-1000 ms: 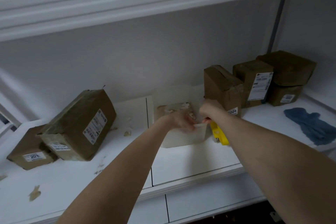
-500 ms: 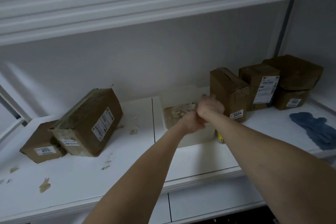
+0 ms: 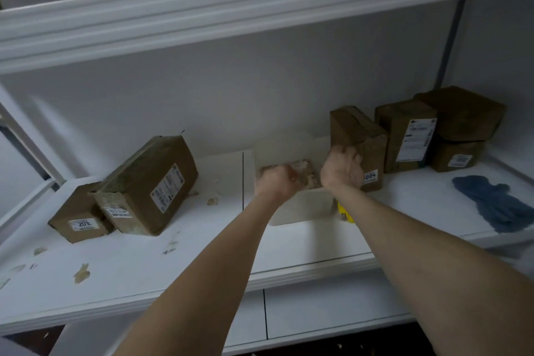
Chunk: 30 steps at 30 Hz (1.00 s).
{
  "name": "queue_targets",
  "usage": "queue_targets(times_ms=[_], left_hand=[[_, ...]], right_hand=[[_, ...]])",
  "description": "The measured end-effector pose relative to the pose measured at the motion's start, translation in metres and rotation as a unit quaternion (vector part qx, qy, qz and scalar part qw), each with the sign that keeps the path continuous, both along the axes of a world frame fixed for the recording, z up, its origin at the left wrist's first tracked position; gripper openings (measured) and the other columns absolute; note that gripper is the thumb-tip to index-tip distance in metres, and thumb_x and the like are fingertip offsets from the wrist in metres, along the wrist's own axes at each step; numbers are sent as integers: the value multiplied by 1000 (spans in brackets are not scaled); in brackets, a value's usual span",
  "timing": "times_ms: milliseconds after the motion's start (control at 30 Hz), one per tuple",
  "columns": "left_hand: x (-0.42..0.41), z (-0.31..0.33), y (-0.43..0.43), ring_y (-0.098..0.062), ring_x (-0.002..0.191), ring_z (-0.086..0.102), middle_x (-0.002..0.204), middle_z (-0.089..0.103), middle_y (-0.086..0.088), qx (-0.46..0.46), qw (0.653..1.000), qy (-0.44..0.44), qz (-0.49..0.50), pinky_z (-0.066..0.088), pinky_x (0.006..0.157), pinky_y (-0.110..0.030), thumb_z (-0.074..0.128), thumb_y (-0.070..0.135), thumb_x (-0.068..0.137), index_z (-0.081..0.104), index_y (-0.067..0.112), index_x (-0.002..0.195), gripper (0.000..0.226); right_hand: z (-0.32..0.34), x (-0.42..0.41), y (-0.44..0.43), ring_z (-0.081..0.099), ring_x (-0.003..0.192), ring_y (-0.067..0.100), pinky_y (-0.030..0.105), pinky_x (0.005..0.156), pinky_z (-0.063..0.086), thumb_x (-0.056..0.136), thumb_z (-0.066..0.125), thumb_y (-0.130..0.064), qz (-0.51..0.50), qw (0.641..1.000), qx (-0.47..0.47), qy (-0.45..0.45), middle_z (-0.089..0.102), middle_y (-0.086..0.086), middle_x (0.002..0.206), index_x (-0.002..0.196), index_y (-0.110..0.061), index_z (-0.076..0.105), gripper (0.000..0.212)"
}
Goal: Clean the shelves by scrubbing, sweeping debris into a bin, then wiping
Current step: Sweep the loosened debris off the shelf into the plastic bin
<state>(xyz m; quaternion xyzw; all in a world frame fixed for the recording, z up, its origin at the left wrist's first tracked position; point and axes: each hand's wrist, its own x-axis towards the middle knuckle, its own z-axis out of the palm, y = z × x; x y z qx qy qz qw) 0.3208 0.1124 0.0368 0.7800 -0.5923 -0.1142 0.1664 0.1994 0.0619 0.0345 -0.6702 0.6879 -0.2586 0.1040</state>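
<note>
Bin (image 3: 303, 208) sits mid-shelf (image 3: 202, 263), set back from the front edge, debris (image 3: 307, 175) inside. Left hand (image 3: 274, 182) is fisted over the bin's near-left corner; can't tell if it grips the rim. Right hand (image 3: 342, 170) is curled at the bin's right rim, against a cardboard box (image 3: 361, 136); hold unclear too. Yellow tool (image 3: 345, 212) lies just right of the bin. Blue cloth (image 3: 497, 205) lies near the shelf's right end.

The front of the shelf (image 3: 303, 240) is open in the middle, so a hand can slide in there. Behind it the white bin (image 3: 300, 208) sits just beside a brown box (image 3: 358, 133) on its right. A big tilted box (image 3: 147, 185) blocks the left side, a blue cloth (image 3: 497, 202) lies far right, and the upper shelf (image 3: 260, 9) hangs overhead.
</note>
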Motion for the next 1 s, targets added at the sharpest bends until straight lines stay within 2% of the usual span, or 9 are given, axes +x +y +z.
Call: queue_targets(times_ms=[100,167,233,333,467,600,733,867,1000], left_hand=[[-9,-9,0,-25,129,39,136,50,-4,80,988,-129,-18,33,103,-43,54,53,82,55,31,128,51],[-4,-10,3,-27,135,27,142,38,-5,85,984,-157,6,28,106,-51,60,56,77,49,34,133,60],[4,-12,4,-28,135,24,141,34,-7,86,985,-139,51,29,106,-55,65,55,75,49,33,132,63],[9,-17,4,-31,127,37,134,32,-11,97,987,-82,97,39,103,-48,68,53,75,48,26,131,65],[3,-20,-1,-33,110,54,131,33,-16,94,989,-39,105,45,94,-35,67,45,82,46,13,131,62],[-10,-19,-10,-34,116,47,132,32,-19,75,988,-16,131,42,98,-35,54,19,92,43,8,133,44],[-15,-19,-13,-35,114,48,136,27,-22,62,985,3,162,42,97,-36,44,1,91,38,2,133,42],[-6,-16,-11,-33,119,49,133,43,-23,69,987,15,144,43,96,-32,42,2,92,40,-3,132,41],[11,-9,-6,-33,123,50,131,53,-21,68,992,39,101,43,97,-32,40,4,94,46,-5,128,36]], right_hand=[[-14,-29,-1,42,130,33,41,100,40,96,42,-17,-15,992,129,8,42,15,141,135,-9,44,40],[-28,-37,5,46,126,34,39,99,42,91,51,-19,-1,980,199,15,44,16,139,135,-9,43,46],[-41,-40,11,46,125,35,38,97,44,88,59,-20,30,971,235,30,42,17,138,136,-10,38,53],[-49,-41,12,44,126,34,40,98,42,90,55,-15,38,976,211,48,41,17,139,138,-10,36,51],[-43,-49,7,55,117,28,33,82,42,95,43,-11,23,977,193,83,57,11,128,126,-10,52,32],[-33,-63,3,60,95,24,28,70,38,97,45,-29,25,976,201,81,64,6,103,106,-11,64,28],[-35,-64,-5,62,95,30,30,71,44,88,50,-42,45,962,267,32,65,10,103,106,-10,63,39],[-1,-63,4,48,63,19,24,54,39,92,49,-17,122,924,344,111,50,9,73,65,-6,48,29],[22,-48,25,32,50,12,21,47,29,96,49,-21,188,887,402,131,37,0,56,61,-13,37,38]])
